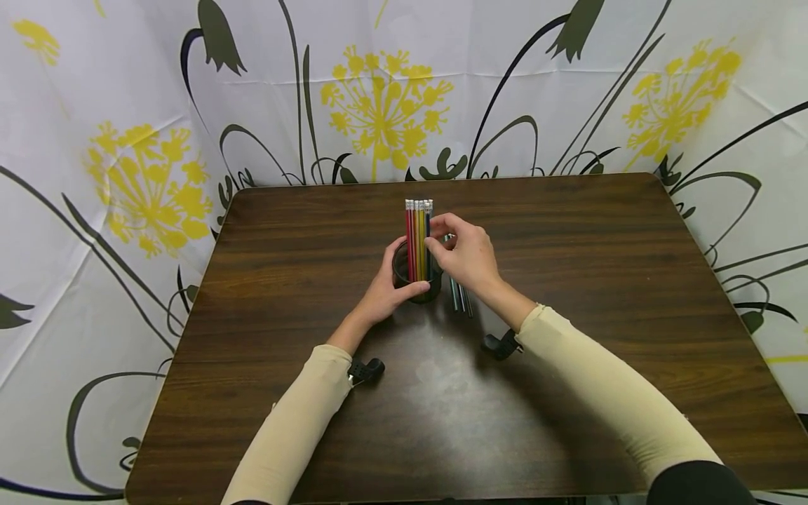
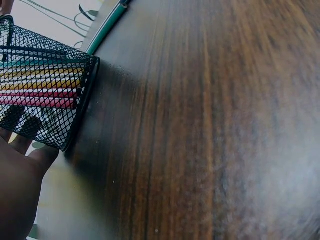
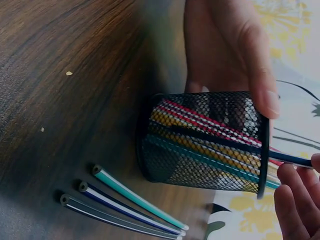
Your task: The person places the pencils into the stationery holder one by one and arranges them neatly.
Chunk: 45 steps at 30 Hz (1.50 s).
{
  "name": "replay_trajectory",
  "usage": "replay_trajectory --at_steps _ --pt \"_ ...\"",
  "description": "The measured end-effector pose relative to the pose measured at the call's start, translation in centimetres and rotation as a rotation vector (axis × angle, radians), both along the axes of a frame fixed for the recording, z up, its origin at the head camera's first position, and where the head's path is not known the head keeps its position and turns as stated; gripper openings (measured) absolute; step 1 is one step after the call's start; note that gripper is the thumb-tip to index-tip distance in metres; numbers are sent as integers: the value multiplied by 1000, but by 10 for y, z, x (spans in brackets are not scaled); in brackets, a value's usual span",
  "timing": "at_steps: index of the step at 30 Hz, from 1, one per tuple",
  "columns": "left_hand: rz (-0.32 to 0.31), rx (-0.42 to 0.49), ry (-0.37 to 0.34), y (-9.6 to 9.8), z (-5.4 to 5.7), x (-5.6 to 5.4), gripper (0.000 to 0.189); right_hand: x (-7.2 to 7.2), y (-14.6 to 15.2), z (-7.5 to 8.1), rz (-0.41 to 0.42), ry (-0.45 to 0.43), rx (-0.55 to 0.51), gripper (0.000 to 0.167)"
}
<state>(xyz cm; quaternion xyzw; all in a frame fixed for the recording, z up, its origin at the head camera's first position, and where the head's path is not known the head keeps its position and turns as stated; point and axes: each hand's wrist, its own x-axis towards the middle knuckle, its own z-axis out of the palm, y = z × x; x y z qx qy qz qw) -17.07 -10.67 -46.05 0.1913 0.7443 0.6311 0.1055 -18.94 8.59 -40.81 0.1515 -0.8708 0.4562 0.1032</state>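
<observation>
A black wire-mesh pencil cup (image 3: 210, 172) stands upright on the table, with red, yellow, green and dark blue pencils (image 1: 419, 238) rising from it, their silver ends up. My left hand (image 1: 381, 290) grips the cup from its left side, thumb at the near side. At the cup's right, my right hand (image 1: 468, 254) pinches the upper part of a dark blue pencil (image 3: 289, 158), whose lower part is inside the mesh. Beside the cup lie three loose pencils: a green pencil (image 3: 130, 194), a dark blue pencil (image 3: 117, 202) and a grey pencil (image 3: 110, 216).
The brown wood-grain table (image 1: 303, 245) reaches back to a white curtain (image 1: 265, 105) printed with yellow flowers and dark stems. A small black wrist camera (image 1: 367, 371) is worn at the left sleeve, and another wrist camera (image 1: 501, 345) at the right sleeve.
</observation>
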Motion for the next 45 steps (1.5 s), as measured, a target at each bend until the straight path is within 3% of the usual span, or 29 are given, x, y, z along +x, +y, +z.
replay_trajectory --at_steps 11,24,35,45 --pt "-9 41 7 2 -3 -3 86 -1 0 -5 -21 -3 13 24" --pt "7 0 -9 0 -2 -2 87 -7 -3 -8 -77 -12 55 22" --pt "-4 16 6 1 -1 -1 87 -15 -6 -12 -134 5 83 21" --pt "5 -11 -11 0 0 -1 87 -17 -7 -11 -155 -31 103 22"
